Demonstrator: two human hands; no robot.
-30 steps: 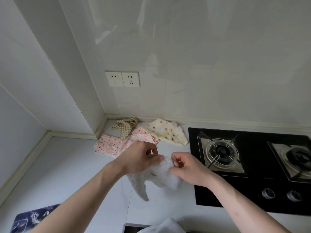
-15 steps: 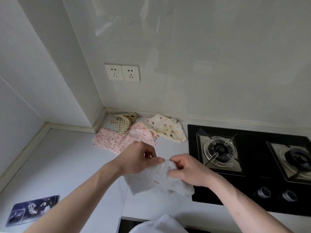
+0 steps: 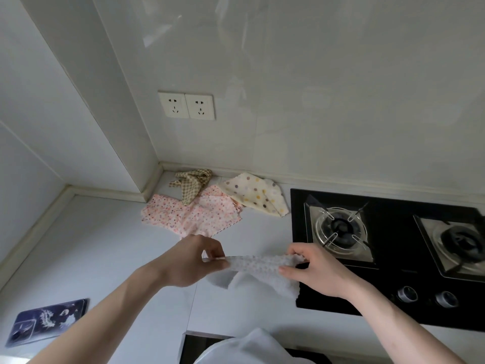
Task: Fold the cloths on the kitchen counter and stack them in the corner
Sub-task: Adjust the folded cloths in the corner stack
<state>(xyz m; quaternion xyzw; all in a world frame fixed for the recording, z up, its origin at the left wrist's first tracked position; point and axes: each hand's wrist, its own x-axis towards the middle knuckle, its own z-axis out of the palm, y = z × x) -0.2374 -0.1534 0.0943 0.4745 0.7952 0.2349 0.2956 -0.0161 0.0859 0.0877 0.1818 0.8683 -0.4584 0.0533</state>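
A white fluffy cloth (image 3: 258, 270) is stretched in the air above the white counter (image 3: 110, 258). My left hand (image 3: 191, 261) pinches its left end and my right hand (image 3: 312, 271) pinches its right end; the rest hangs down between them. Three other cloths lie unfolded near the back corner: a pink flowered cloth (image 3: 191, 215), a brown checked cloth (image 3: 193, 183) crumpled on top of it, and a cream cloth with coloured dots (image 3: 256, 193) to the right.
A black gas hob (image 3: 388, 261) with two burners and two knobs fills the right side, right next to the white cloth. A double wall socket (image 3: 186, 105) sits above the corner. A dark blue picture mat (image 3: 47, 320) lies at the left front.
My hands have moved apart and pulled the bunched white cloth out into a wide strip. The camera has tilted slightly, and the other cloths have not moved.
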